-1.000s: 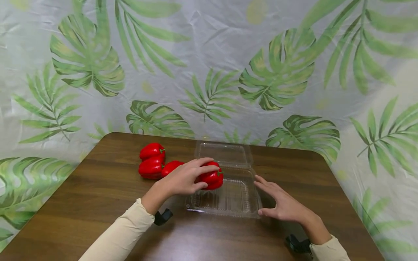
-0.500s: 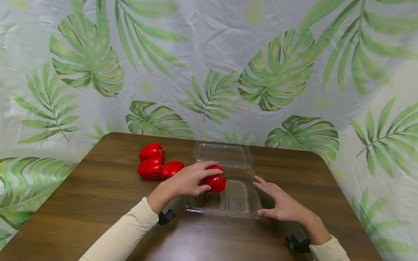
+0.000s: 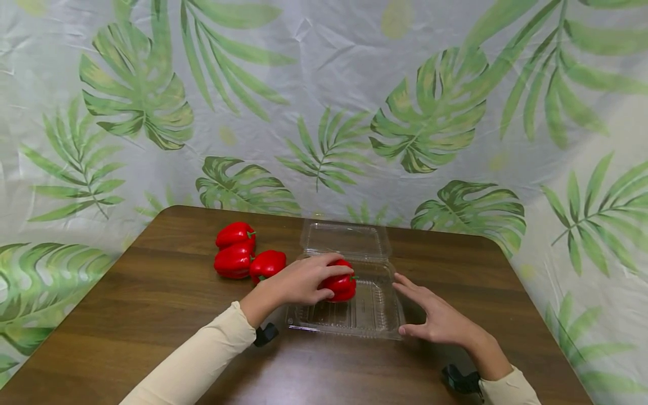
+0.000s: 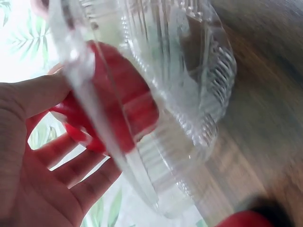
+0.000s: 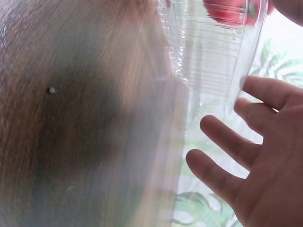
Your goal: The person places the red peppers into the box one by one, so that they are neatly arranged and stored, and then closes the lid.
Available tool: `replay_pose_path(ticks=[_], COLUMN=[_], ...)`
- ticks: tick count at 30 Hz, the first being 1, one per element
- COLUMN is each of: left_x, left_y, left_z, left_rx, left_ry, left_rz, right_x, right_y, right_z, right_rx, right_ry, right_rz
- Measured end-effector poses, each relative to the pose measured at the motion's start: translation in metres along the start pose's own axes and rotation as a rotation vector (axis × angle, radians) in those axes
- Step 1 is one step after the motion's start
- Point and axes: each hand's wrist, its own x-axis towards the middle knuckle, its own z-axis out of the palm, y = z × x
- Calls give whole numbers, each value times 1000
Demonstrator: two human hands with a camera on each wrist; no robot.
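A red bell pepper (image 3: 342,286) with a green stem is in my left hand (image 3: 304,279), over the left part of a clear plastic clamshell container (image 3: 372,304). In the left wrist view, thumb and fingers curl round the pepper (image 4: 123,94), seen partly through the container's clear wall (image 4: 161,189). My right hand (image 3: 440,315) is at the container's right side, fingers spread and fairly straight. Its fingertips touch or nearly touch the rim, as the right wrist view shows the hand (image 5: 270,146) beside the clear wall (image 5: 213,61). Whether the pepper touches the container's floor is hard to tell.
Left of the container, another red bell pepper (image 3: 267,264) lies near two more, a front pepper (image 3: 234,260) and a back pepper (image 3: 235,234). The container's raised lid (image 3: 346,239) leans back toward the leaf-patterned curtain (image 3: 324,112). Everything stands on a brown wooden table (image 3: 152,315).
My left hand has carried the pepper a little to the right and down, further over the container. The right hand has stayed in place.
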Motion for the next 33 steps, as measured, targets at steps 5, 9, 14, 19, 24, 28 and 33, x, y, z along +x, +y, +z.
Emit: replay_pose_path(ticks=[5, 9, 14, 19, 24, 28, 33], left_x=[5, 9, 12, 17, 23, 28, 35], left_y=[3, 4, 5, 8, 10, 12, 13], left_z=[6, 11, 17, 22, 24, 25, 29], left_rx=[15, 16, 12, 19, 43, 45, 25], left_ry=[-10, -20, -31, -59, -70, -90, -100], left_rz=[2, 2, -5, -2, 9, -4, -20], right_x=[0, 0, 1, 3, 3, 2, 3], right_y=[0, -1, -2, -2, -3, -3, -5], right_z=[2, 2, 1, 0, 2, 3, 5], right_rx=[-33, -33, -17, -2, -14, -14, -12], right_ry=[5, 6, -5, -20, -7, 7, 20], right_rz=[-6, -3, 1, 1, -2, -1, 0])
